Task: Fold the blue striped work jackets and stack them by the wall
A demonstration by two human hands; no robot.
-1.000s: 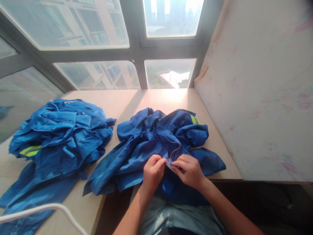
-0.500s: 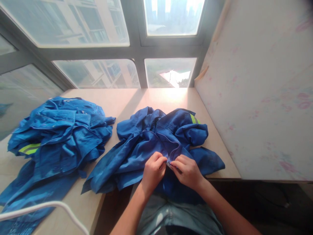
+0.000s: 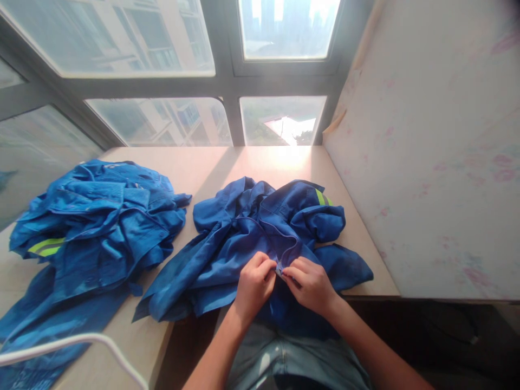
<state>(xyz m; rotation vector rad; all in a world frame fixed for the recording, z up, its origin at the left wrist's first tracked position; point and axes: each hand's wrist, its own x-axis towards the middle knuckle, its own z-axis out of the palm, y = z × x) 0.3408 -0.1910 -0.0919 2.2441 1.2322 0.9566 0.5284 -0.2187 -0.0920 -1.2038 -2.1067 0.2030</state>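
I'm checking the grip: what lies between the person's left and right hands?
In the head view, the near end of the zipper on the blue jacket lies between the left hand and right hand.

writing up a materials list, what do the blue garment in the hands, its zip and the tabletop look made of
Blue garment: woven fabric, perhaps a cotton blend, mostly matte; it holds crisp creases.
Zip: fine, regular teeth; metal or plastic, too small to tell, finish likewise.
Tabletop: probably wood or laminate, pale and smooth, with a soft sheen where sunlight falls.
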